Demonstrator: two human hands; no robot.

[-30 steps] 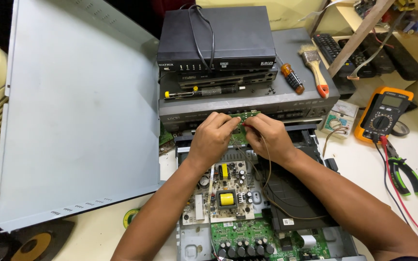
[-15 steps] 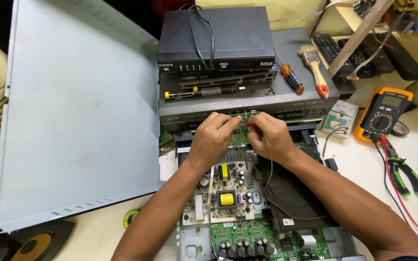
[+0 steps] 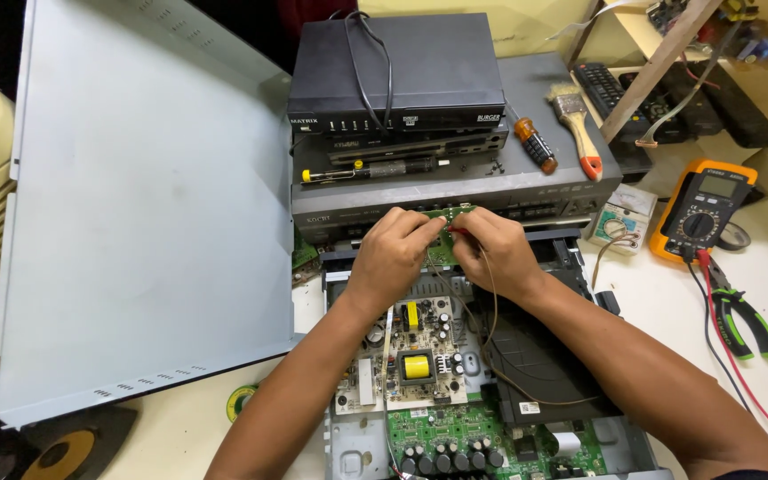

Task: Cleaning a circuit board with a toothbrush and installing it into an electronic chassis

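Both hands hold 1 small green board point(image 3: 444, 233) between them, above the rear edge of the open chassis point(image 3: 348, 444) and just in front of the grey deck point(image 3: 571, 178). The board's long axis runs roughly left to right, rising slightly toward the right; which face points at the camera cannot be told. Only its top edge and a lower strip show; the fingers cover the rest.

The left hand point(image 3: 393, 253) pinches the board's left end, fingers curled tight. The right hand point(image 3: 495, 253) grips the right end, with a red bit at the fingertips too small to identify. A thin brown wire point(image 3: 489, 311) runs from under the right hand down across the chassis; its upper end is hidden.

Inside the chassis: 1 pale power board with a yellow transformer point(image 3: 417, 365) and 1 green main board point(image 3: 455, 436), cut off by the lower frame edge.

Surroundings: black box point(image 3: 397, 71) stacked on the deck, screwdriver point(image 3: 535, 147), brush point(image 3: 577, 124), orange multimeter point(image 3: 702, 209), green pliers point(image 3: 744, 316), grey cover point(image 3: 144, 204) at left.
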